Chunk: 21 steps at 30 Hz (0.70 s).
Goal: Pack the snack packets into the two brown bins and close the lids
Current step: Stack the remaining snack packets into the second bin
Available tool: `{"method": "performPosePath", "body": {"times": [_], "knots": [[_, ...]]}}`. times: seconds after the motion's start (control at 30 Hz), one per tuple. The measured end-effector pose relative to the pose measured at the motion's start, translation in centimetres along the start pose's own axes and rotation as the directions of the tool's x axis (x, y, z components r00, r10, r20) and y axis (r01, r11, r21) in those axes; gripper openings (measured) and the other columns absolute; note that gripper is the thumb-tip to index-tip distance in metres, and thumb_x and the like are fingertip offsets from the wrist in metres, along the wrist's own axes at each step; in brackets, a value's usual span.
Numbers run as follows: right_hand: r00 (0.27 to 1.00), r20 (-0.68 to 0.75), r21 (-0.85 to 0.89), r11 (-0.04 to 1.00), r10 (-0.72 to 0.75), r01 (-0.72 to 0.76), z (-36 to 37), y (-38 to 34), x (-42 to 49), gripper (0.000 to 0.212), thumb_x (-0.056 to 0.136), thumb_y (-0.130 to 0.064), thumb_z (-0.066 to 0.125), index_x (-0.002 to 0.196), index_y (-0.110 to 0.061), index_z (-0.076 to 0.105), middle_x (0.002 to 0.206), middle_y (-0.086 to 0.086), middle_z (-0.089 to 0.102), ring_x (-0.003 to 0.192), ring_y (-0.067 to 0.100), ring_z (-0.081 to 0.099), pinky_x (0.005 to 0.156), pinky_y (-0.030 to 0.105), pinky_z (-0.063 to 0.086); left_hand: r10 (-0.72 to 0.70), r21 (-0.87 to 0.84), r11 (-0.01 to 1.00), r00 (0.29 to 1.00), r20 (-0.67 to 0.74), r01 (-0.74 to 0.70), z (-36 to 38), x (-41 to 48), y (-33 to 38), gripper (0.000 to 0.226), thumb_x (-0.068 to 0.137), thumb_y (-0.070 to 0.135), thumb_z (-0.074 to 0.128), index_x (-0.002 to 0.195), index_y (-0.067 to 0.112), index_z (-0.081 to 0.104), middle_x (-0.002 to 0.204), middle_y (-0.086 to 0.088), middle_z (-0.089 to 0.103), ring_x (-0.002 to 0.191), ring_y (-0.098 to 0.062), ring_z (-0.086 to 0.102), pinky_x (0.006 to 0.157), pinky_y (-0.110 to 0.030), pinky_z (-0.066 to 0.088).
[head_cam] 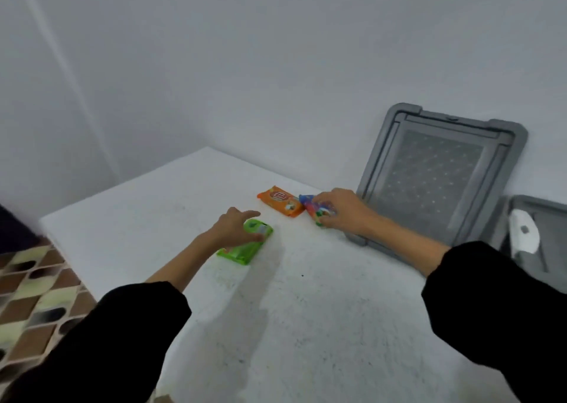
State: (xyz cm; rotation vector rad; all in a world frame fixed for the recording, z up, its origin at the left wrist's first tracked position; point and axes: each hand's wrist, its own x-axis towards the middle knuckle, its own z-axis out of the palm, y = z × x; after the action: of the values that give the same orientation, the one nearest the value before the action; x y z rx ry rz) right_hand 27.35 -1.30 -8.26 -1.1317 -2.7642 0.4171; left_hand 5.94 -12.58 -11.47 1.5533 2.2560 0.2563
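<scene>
The left hand [233,227] lies on top of the green packet [245,249] on the white table [306,310], with its thumb sticking out. I cannot tell if its fingers curl round it. The right hand [340,209] bends its fingers and pinches the blue packet [308,204] (red and green on it too). The orange packet [280,200] lies flat just left of it. A gray lid [429,172] leans on the far wall

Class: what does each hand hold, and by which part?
Right hand pinches blue packet, near end; left hand lies on green packet, middle, grip unclear.
</scene>
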Motion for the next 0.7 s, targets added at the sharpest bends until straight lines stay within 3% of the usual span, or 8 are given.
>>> {"method": "performPosePath", "body": {"times": [0.1, 0.23, 0.37, 0.47, 0.6, 0.7], "knots": [[0.998, 0.031, -0.082, 0.995, 0.052, -0.049, 3.7, 0.8, 3.5, 0.061, 0.084, -0.037, 0.059, 0.139, -0.023, 0.036, 0.130, 0.013, 0.045, 0.122, 0.033, 0.041, 0.098, 0.039, 0.040, -0.116, -0.037, 0.992, 0.992, 0.058, 0.119, 2.5, 1.2, -1.3, 0.081, 0.080, 0.055, 0.060, 0.146, 0.034, 0.019, 0.143, -0.020, 0.026, 0.135, -0.036, 0.024, 0.112, -0.045, 0.027], [0.992, 0.029, -0.197, 0.974, 0.120, -0.112, 6.8, 2.1, 4.6, 0.070, 0.092, -0.042, 0.049, 0.148, -0.019, 0.016, 0.153, 0.016, 0.017, 0.140, 0.033, 0.017, 0.115, 0.038, 0.016, -0.078, 0.093, 0.993, 0.997, -0.005, 0.078, 4.8, 1.9, -1.6, 0.074, 0.086, 0.055, 0.052, 0.147, 0.037, 0.013, 0.149, -0.013, 0.019, 0.136, -0.034, 0.020, 0.109, -0.047, 0.026], [0.997, -0.046, -0.246, 0.967, 0.062, -0.071, 7.3, 1.9, 4.1, 0.054, 0.101, -0.026, 0.032, 0.149, -0.013, 0.011, 0.157, 0.013, 0.012, 0.144, 0.027, 0.013, 0.116, 0.036, 0.010, -0.050, 0.103, 0.993, 0.996, -0.071, 0.057, 5.3, 2.5, -1.7, 0.062, 0.091, 0.043, 0.049, 0.145, 0.039, 0.018, 0.148, -0.012, 0.021, 0.135, -0.033, 0.022, 0.107, -0.046, 0.026], [0.994, -0.073, -0.286, 0.954, 0.076, -0.093, 7.9, 1.3, 3.2, 0.054, 0.099, -0.005, 0.028, 0.148, -0.004, 0.006, 0.157, 0.017, 0.005, 0.145, 0.030, 0.008, 0.118, 0.038, 0.006, -0.030, 0.094, 0.995, 0.997, -0.077, 0.038, 5.1, 2.6, -1.2, 0.061, 0.091, 0.038, 0.052, 0.145, 0.039, 0.023, 0.146, -0.012, 0.025, 0.133, -0.033, 0.025, 0.106, -0.044, 0.028], [1.000, -0.007, -0.225, 0.974, -0.001, 0.000, 8.8, 0.9, 1.1, 0.070, 0.092, 0.006, 0.036, 0.150, -0.012, 0.000, 0.158, 0.012, 0.004, 0.145, 0.029, 0.009, 0.116, 0.039, 0.019, 0.009, 0.078, 0.997, 1.000, -0.019, -0.007, 4.3, 2.7, -1.1, 0.061, 0.089, 0.031, 0.055, 0.143, 0.038, 0.027, 0.144, -0.012, 0.029, 0.130, -0.032, 0.028, 0.102, -0.041, 0.031], [0.996, -0.091, -0.065, 0.998, -0.026, 0.020, 7.6, 0.6, 0.3, 0.064, 0.092, -0.017, 0.050, 0.148, -0.018, 0.019, 0.151, 0.006, 0.030, 0.135, 0.026, 0.027, 0.104, 0.036, 0.036, 0.024, 0.088, 0.996, 1.000, 0.019, -0.026, 3.9, 2.5, -0.9, 0.061, 0.089, 0.027, 0.055, 0.142, 0.039, 0.027, 0.144, -0.012, 0.029, 0.129, -0.031, 0.030, 0.101, -0.042, 0.033]]}}
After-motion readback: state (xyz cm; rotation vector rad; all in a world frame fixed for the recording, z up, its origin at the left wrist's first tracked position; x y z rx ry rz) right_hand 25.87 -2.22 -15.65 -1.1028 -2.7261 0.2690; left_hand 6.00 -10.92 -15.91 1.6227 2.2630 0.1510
